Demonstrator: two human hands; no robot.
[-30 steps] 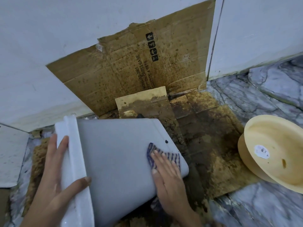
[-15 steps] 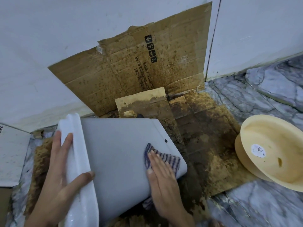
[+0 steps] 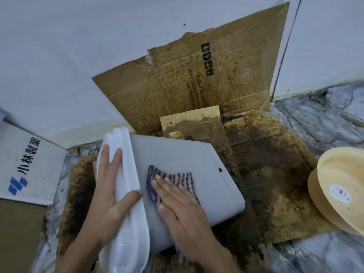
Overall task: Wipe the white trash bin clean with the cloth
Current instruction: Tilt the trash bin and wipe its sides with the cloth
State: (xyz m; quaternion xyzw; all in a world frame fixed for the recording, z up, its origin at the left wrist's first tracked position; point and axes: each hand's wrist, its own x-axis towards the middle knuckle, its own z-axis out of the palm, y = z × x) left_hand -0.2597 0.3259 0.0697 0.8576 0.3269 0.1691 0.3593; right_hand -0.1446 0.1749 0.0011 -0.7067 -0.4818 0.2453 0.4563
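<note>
The white trash bin (image 3: 183, 158) lies on its side on stained cardboard, its rim towards the left and its base towards the right. My left hand (image 3: 110, 192) grips the bin's rim, fingers over the outer lip and thumb on the bin's side. My right hand (image 3: 177, 198) lies flat with straight fingers on a blue-striped cloth (image 3: 177, 176), pressing it against the bin's upper side close to the rim. A small dark spot (image 3: 220, 170) shows on the bin near its base.
Dirty brown cardboard (image 3: 197, 79) leans on the white wall and covers the floor (image 3: 266, 174) under the bin. A cream round bin lid (image 3: 342, 186) lies at the right. A white box with printed characters (image 3: 25, 166) sits at the left. Marble floor (image 3: 315, 119) surrounds.
My right hand has slid the cloth leftward along the bin's side, from near the base towards the rim. My left hand keeps its grip on the rim.
</note>
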